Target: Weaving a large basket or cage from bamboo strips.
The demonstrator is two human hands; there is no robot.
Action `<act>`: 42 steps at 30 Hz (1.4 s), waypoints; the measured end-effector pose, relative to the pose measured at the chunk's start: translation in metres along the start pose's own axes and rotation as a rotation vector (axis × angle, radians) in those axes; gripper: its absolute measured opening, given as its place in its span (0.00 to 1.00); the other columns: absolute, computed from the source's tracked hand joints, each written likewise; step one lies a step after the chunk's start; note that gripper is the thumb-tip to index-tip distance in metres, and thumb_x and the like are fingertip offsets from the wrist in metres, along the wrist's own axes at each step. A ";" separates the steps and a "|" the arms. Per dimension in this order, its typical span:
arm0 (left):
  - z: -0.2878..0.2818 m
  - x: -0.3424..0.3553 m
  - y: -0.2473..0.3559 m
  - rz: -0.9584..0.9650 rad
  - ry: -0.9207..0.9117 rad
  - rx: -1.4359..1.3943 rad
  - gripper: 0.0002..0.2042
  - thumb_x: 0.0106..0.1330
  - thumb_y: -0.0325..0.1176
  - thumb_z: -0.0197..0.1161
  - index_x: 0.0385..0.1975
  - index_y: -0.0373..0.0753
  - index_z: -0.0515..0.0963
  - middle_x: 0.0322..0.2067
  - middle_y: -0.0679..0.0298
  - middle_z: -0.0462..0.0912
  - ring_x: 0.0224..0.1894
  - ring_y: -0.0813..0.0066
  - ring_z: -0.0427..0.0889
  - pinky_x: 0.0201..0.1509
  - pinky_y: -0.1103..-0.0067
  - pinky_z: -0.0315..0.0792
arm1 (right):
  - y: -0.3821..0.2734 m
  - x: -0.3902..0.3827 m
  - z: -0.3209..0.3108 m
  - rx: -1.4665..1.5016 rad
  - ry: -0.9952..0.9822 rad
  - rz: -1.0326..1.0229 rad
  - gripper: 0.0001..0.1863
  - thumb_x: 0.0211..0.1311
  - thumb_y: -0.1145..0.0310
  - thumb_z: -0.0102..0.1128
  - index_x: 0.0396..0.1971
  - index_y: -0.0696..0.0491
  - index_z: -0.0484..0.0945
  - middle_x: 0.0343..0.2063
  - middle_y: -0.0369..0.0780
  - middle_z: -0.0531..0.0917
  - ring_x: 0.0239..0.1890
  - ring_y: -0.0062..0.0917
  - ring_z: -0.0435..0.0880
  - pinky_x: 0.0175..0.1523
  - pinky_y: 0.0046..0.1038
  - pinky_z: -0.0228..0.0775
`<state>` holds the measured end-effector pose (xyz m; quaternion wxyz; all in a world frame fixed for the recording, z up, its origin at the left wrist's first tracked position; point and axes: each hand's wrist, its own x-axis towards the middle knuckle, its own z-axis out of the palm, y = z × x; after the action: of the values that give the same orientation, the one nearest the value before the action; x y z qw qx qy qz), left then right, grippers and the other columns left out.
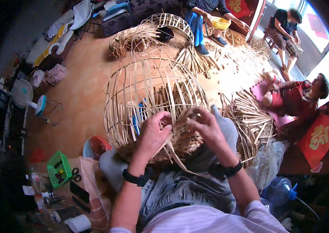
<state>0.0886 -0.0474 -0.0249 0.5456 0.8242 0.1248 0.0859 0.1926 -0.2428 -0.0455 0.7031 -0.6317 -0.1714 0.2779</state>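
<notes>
Green perforated basket [67, 169], with black scissors [76, 177] at its edge. Left hand [157, 130]: grip clamped on pale flat strip [170, 148]. Unfinished wicker basket [151, 97]: open-ribbed, at the lap [191, 188]. Right hand [207, 127]: fingers curled at ribs; whether clamped, cannot tell. Dried-stalk bundle [252, 126]: beside right knee [227, 130].

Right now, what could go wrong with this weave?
The loose strip dangling toward the lap might snag. The open-ribbed basket could bend if the left hand and right hand pull unevenly, and its thin ribs may split.
</notes>
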 end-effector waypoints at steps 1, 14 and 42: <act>0.000 0.001 0.001 0.000 -0.014 -0.014 0.12 0.64 0.17 0.64 0.47 0.33 0.81 0.38 0.67 0.85 0.41 0.80 0.83 0.50 0.77 0.79 | 0.008 0.000 0.015 0.104 0.034 -0.090 0.15 0.69 0.71 0.72 0.52 0.56 0.80 0.36 0.36 0.83 0.34 0.21 0.82 0.35 0.25 0.76; 0.005 0.001 0.006 0.022 0.048 0.096 0.10 0.72 0.26 0.62 0.50 0.33 0.81 0.40 0.60 0.88 0.45 0.71 0.86 0.53 0.73 0.78 | -0.004 0.028 -0.027 -0.642 0.307 -0.527 0.06 0.70 0.73 0.64 0.43 0.57 0.83 0.35 0.45 0.86 0.31 0.36 0.88 0.33 0.35 0.79; 0.004 -0.001 0.019 0.016 0.027 0.114 0.10 0.69 0.25 0.66 0.48 0.33 0.80 0.35 0.62 0.84 0.38 0.73 0.82 0.47 0.73 0.78 | -0.006 0.006 -0.036 -0.361 0.276 -0.557 0.10 0.76 0.74 0.61 0.52 0.61 0.80 0.52 0.45 0.86 0.52 0.33 0.88 0.53 0.37 0.82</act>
<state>0.0909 -0.0584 -0.0095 0.4955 0.8535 0.1306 0.0942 0.2201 -0.2682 -0.0458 0.6455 -0.7063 -0.2869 -0.0469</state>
